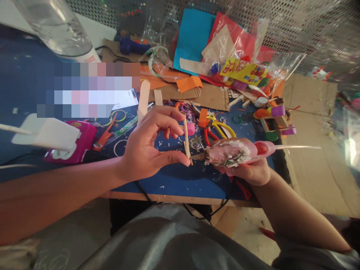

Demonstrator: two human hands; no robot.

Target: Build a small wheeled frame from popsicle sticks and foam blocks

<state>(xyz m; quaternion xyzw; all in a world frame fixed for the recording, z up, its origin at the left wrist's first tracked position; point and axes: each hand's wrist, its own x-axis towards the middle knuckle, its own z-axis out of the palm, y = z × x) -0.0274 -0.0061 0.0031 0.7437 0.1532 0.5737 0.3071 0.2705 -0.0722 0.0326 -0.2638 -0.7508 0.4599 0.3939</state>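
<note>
My left hand (153, 140) pinches a thin wooden stick assembly (186, 140) between thumb and fingertips, upright above the blue table. A pink round piece (190, 129) shows just behind the stick; I cannot tell whether it is attached. My right hand (249, 170) is wrapped around a pink hot glue gun (254, 150), its front crusted with whitish residue. The gun's nozzle points left and meets the lower end of the stick beside my left thumb. A clear glue stick (296, 147) juts out of the gun's back.
Yellow-handled pliers (222, 125) and scraps lie behind my hands. A small wheeled stick model (274, 120) stands at the right. At the left are a white charger (47, 133) in a magenta socket box (87, 137), a phone (126, 99) and a water bottle (60, 32). Coloured sheets (194, 35) lie at the back.
</note>
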